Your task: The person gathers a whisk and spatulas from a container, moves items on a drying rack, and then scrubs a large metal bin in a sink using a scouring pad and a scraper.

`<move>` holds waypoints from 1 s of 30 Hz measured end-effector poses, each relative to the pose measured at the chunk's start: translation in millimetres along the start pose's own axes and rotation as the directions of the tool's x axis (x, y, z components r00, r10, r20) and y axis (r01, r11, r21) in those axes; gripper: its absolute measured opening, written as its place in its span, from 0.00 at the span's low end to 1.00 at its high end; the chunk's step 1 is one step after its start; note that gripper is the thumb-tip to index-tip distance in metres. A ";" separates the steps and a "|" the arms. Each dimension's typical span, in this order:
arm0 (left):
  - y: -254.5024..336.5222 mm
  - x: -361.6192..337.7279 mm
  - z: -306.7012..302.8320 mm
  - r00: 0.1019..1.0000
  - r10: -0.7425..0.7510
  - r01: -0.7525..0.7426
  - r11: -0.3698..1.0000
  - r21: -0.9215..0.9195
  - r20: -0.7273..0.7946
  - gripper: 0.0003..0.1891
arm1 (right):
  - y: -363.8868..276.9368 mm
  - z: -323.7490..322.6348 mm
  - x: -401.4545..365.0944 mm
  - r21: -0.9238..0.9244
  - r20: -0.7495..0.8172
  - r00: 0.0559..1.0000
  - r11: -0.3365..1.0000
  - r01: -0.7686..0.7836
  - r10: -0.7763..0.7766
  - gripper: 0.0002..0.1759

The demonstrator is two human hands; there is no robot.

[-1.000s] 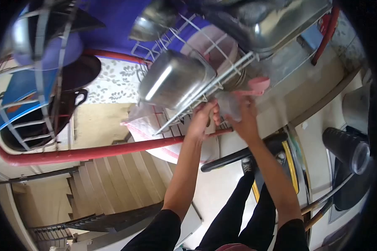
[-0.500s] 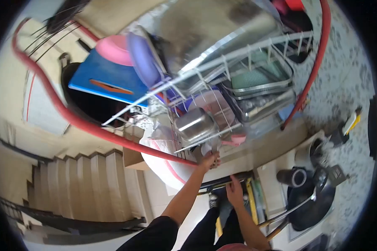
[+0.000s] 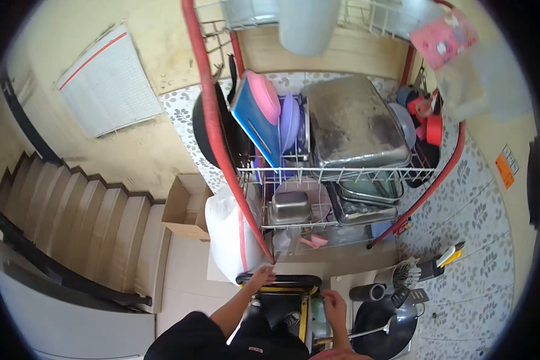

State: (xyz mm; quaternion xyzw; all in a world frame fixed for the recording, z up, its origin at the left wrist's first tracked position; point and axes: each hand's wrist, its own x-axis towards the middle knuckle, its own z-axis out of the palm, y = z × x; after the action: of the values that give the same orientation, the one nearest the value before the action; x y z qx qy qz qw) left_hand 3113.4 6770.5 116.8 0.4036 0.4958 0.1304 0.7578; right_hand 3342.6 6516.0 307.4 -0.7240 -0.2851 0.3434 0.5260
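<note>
My left hand is at the left end of the black padded top bar of a yellow-framed step ladder. Its fingers stretch loosely to the right, and no object shows in them. A white sack with a red stripe stands just beyond it. My right hand hangs at the ladder's right side, fingers apart and loosely bent, with nothing visible in it. Above both hands stands a red-framed wire dish rack. On its lower tier are a steel container and a pink scoop.
The upper tier holds a large metal pan, a blue board and pink and purple bowls. Right of me are a black wok, a dark cylinder and a utensil holder. Stairs descend at left, near a cardboard box.
My left hand has drawn back from the rack's lower edge, down and left to the ladder's bar. The right hand has lowered slightly. The view has turned and now shows more of the upper rack.
</note>
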 end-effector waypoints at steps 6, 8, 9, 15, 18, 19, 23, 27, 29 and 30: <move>-91.7 -137.3 -101.6 0.964 -0.004 -0.026 0.994 -0.106 -0.266 0.18 | -245.2 21.1 81.2 -0.146 -0.032 0.756 0.751 0.644 -0.654 0.09; -141.1 -166.7 -149.7 0.907 -0.169 0.203 0.978 0.049 -0.385 0.16 | -316.1 38.0 100.2 -0.161 0.006 0.566 0.557 0.815 -0.825 0.13; -156.5 -186.2 -165.8 0.843 -0.289 0.361 0.929 0.077 -0.454 0.14 | -341.4 52.1 115.8 -0.211 0.030 0.498 0.482 0.851 -0.866 0.15; -187.1 -241.3 -226.5 0.859 -0.504 0.396 0.764 -0.510 -0.089 0.13 | -405.6 135.4 209.8 -0.583 0.332 0.376 0.125 0.803 -0.865 0.22; -166.9 -205.5 -225.2 0.861 -0.315 0.185 0.925 -0.333 -0.399 0.14 | -417.6 149.1 209.8 -0.692 0.406 0.468 0.071 0.718 -0.785 0.26; -152.6 -198.4 -220.0 0.835 -0.297 0.173 0.941 -0.291 -0.464 0.21 | -418.5 149.7 208.3 -0.686 0.387 0.484 0.105 0.720 -0.785 0.28; -85.3 -169.0 -209.1 0.875 -0.246 0.173 0.963 -0.206 -0.417 0.21 | -412.9 138.7 213.2 -0.651 0.286 0.584 0.293 0.700 -0.760 0.35; -57.5 -157.9 -216.3 0.915 -0.225 0.183 0.971 -0.153 -0.335 0.21 | -415.7 126.6 218.0 -0.590 0.149 0.704 0.509 0.627 -0.694 0.39; -52.0 -156.5 -223.5 0.912 -0.239 0.199 0.968 -0.149 -0.334 0.21 | -410.5 125.7 220.9 -0.574 0.166 0.620 0.435 0.693 -0.767 0.38; -52.7 -157.1 -227.8 0.907 -0.252 0.213 0.966 -0.147 -0.338 0.21 | -406.5 128.8 221.7 -0.562 0.172 0.591 0.413 0.716 -0.788 0.37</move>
State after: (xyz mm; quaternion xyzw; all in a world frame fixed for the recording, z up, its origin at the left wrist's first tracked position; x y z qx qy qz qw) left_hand 2833.1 6752.8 137.7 0.2706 0.6609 0.1359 0.6867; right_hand 3352.3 6876.0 625.7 -0.6593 -0.6367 -0.0776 0.3923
